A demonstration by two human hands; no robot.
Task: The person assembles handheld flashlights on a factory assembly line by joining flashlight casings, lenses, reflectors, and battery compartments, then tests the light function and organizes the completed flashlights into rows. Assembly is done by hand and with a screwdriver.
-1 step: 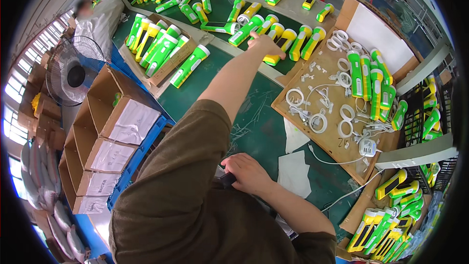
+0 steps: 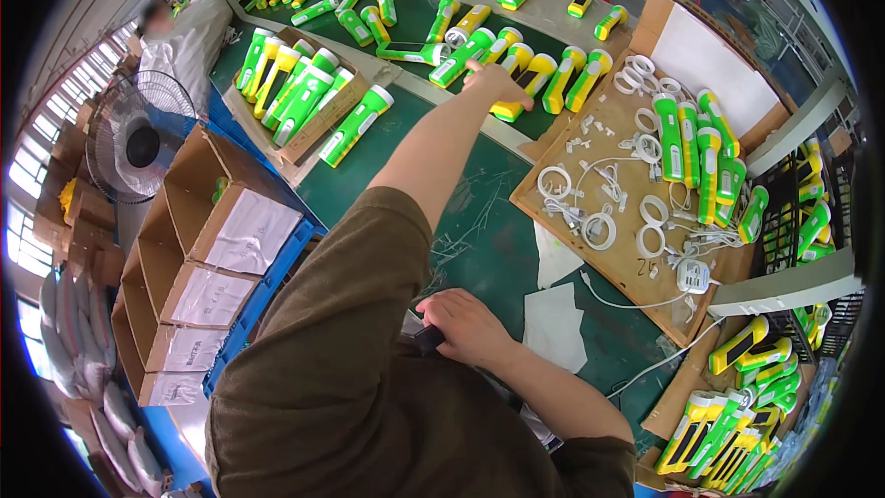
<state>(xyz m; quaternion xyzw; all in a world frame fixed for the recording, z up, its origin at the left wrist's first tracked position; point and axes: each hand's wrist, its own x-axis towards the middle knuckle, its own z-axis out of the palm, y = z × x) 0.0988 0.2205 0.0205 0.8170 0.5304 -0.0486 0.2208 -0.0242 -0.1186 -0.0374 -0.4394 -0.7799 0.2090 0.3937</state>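
Containing flashlights (image 2: pixel 307 99): carton (image 2: pixel 309 136), black crate (image 2: pixel 782 240) | tray (image 2: pixel 618 272): flashlights, rings (image 2: pixel 597 246), cables (image 2: pixel 714 234)

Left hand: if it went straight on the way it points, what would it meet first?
Probably a yellow-green flashlight just beyond the left hand; depth is unclear, so they may be touching.

Bright indoor light, seen through a wide fisheye.
White glare fills the windows (image 2: pixel 28 247) at far left; the green table (image 2: pixel 489 258) is softly lit, the brown shirt (image 2: pixel 323 332) dark. Straight edges bend toward a black rim, and a person's head (image 2: pixel 157 18), upper left, is blurred.
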